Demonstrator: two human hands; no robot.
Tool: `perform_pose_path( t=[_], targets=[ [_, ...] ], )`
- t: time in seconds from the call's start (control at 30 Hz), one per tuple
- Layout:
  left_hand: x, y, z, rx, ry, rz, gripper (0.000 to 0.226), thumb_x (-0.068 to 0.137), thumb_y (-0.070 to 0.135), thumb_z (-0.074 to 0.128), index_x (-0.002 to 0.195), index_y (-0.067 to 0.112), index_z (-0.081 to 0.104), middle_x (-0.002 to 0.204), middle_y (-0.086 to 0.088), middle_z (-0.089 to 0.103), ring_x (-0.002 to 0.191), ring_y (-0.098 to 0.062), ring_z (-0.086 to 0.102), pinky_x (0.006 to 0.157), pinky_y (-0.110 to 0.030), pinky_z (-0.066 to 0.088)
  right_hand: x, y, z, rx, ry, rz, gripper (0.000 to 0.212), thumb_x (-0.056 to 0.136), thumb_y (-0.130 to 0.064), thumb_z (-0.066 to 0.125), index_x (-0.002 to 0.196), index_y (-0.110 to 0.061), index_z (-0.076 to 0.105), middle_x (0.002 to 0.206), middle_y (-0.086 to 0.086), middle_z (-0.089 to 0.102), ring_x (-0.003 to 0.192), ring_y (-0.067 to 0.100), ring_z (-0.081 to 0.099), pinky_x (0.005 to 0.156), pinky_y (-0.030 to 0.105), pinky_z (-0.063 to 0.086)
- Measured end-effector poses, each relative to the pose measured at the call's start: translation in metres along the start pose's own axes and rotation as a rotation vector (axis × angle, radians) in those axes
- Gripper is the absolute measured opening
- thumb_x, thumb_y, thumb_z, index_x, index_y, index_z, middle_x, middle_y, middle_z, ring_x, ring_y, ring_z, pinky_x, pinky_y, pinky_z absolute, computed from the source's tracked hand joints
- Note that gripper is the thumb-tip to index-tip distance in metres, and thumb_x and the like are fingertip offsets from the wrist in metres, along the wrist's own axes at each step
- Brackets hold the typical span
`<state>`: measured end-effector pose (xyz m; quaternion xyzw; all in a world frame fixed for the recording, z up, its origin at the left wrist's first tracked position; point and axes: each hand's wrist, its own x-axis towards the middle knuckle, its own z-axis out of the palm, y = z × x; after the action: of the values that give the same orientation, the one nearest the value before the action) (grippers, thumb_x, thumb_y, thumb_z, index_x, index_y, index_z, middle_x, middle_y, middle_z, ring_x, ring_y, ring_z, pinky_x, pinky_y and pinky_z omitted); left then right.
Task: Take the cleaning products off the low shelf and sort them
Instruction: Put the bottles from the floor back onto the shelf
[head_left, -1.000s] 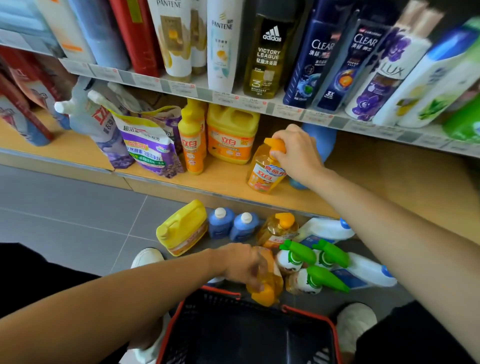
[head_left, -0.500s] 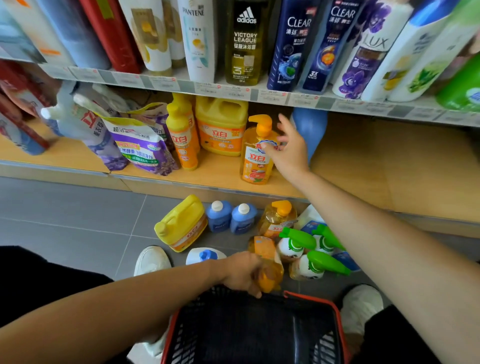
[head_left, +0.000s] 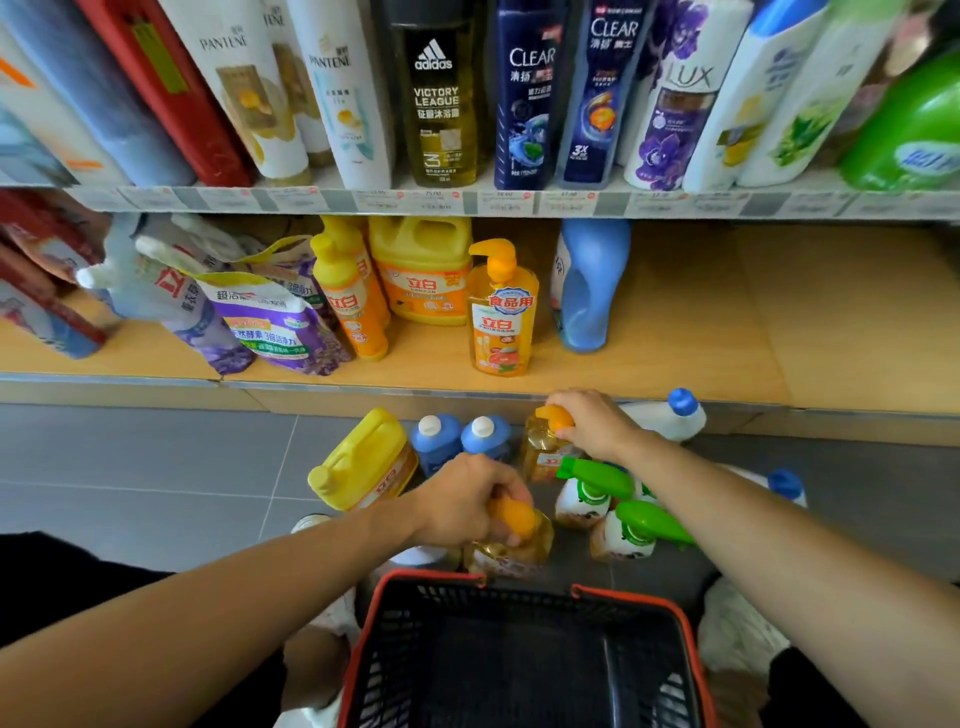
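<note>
beyond the basket (head_left: 519, 584), two orange pump bottles are clamped: nearer (head_left: 511, 551) by left hand (head_left: 462, 501), farther (head_left: 543, 447) by right hand (head_left: 592, 423)

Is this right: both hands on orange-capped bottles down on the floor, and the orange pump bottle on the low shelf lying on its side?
Not quite. In the head view the orange pump bottle stands upright on the low shelf. The left hand and right hand do grip orange-capped bottles on the floor.

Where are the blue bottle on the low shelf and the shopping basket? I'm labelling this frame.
blue bottle (head_left: 589, 291), head view, on its body.
shopping basket (head_left: 631, 597), head view, on its red rim.
</note>
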<state>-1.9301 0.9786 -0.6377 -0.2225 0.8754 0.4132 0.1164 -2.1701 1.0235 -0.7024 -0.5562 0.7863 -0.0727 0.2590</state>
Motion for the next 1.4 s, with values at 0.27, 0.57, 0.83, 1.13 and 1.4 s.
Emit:
perform_pose_path(
  t=[0.27,0.57,0.83,1.13,1.4],
  targets=[
    [-0.029,0.049,-0.102,-0.068,0.258,0.172,0.042,0.078,0.026,0.085,0.117,0.017,0.072,0.106,0.006,0.073,0.094,-0.001,0.066,0.077,-0.015,0.054,-0.015,0.004,-0.029,0.018,0.023,-0.002,0.032,0.083,-0.024,0.079,0.114,-0.024,0.070,0.113,0.007,0.070,0.110,0.030,0.061,0.086,0.033,0.046],
    [0.021,0.057,-0.171,0.027,0.392,0.190,0.042,0.079,0.021,0.085,0.118,0.014,0.070,0.106,-0.003,0.071,0.097,-0.016,0.067,0.087,-0.037,0.057,-0.058,-0.022,-0.111,0.018,0.184,-0.079,0.032,0.079,-0.028,0.084,0.109,-0.024,0.073,0.102,0.002,0.074,0.096,0.024,0.067,0.081,0.036,0.051],
    [0.072,0.028,-0.165,-0.045,0.455,0.150,0.034,0.085,0.020,0.080,0.116,0.015,0.068,0.099,0.002,0.068,0.095,-0.016,0.065,0.082,-0.028,0.055,-0.079,-0.041,-0.155,0.096,0.325,-0.132,0.029,0.073,-0.027,0.088,0.098,-0.026,0.075,0.089,-0.005,0.073,0.085,0.019,0.066,0.081,0.043,0.055],
    [0.087,0.006,-0.131,-0.391,0.587,0.158,0.038,0.088,0.027,0.077,0.123,0.029,0.060,0.120,0.000,0.062,0.111,-0.017,0.063,0.094,-0.043,0.058,-0.068,-0.055,-0.151,0.195,0.403,-0.180,0.027,0.072,-0.028,0.088,0.096,-0.022,0.078,0.083,-0.003,0.077,0.077,0.014,0.071,0.076,0.046,0.058],
    [0.079,-0.050,-0.075,-0.392,0.487,-0.018,0.118,0.075,0.022,0.089,0.159,0.035,0.008,0.158,0.003,0.033,0.143,-0.024,0.039,0.112,-0.049,0.043,-0.061,-0.059,-0.155,0.221,0.356,-0.160,0.032,0.073,-0.028,0.089,0.102,-0.019,0.077,0.092,-0.004,0.078,0.084,0.009,0.071,0.084,0.047,0.058]
  ],
)
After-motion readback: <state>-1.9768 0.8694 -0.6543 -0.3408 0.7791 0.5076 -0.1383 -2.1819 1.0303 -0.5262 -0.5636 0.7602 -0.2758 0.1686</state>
